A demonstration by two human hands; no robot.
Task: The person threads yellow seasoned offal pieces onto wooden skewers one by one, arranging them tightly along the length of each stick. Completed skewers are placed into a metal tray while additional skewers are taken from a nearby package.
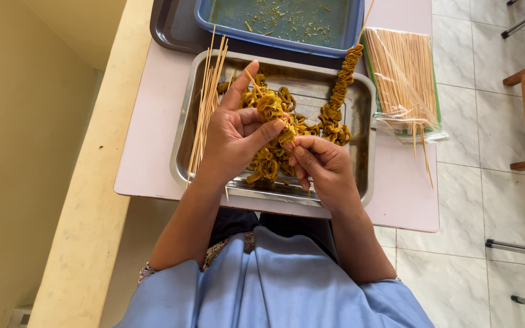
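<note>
Right hand (322,165) fingers clamped on skewer (291,135), left hand (233,135) fingers pinching yellow meat strip (270,107) above.

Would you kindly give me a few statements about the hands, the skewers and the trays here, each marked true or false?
1. The left hand holds yellow-brown pieces of food threaded on a skewer. True.
2. The metal tray holds nothing but loose skewers. False: it also holds a pile of the yellow-brown pieces and one filled skewer leaning on its far edge.
3. The right hand pinches at the lower end of the food the left hand holds. True.
4. The bag of bamboo skewers lies to the left of the metal tray. False: it lies to the right.
5. The blue tray sits nearest the person. False: it sits beyond the metal tray.
</note>
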